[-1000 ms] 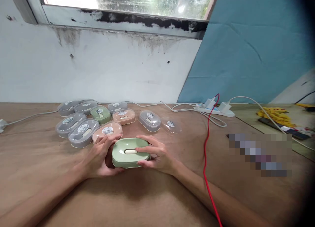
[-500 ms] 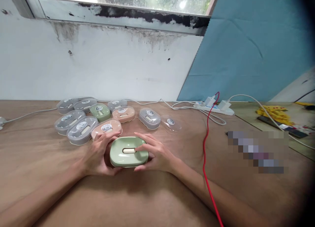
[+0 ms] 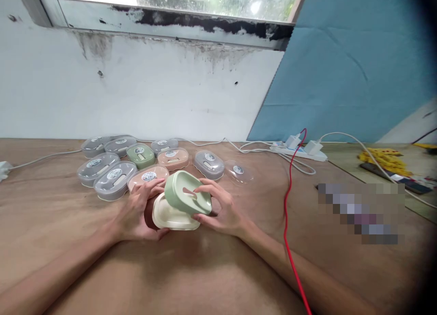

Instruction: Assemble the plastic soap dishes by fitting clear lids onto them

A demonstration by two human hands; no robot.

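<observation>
A cream oval base (image 3: 169, 219), the lower part of what looks like a soap dish, sits in front of me. My left hand (image 3: 136, 215) curves round its left side, with thumb and fingertips at its edges. Raised and tilted above the base is a green oval top part (image 3: 179, 199) with a slot in its middle. My right hand (image 3: 220, 210) pinches its right end, the thumb below and a finger at the slot. A pink oval dish under a clear cover (image 3: 150, 175) stands just behind my left fingers.
Several grey covered dishes (image 3: 115, 180), a green one (image 3: 140, 155) and another pink one (image 3: 173, 158) stand behind. Right of them lies a loose clear cover (image 3: 239, 173). A red cable (image 3: 286, 215) runs from a power strip (image 3: 309, 153) past my right forearm.
My right hand has lifted the green top part off the cream base and tilted it, its left end up. My left hand has stayed about where it was.
</observation>
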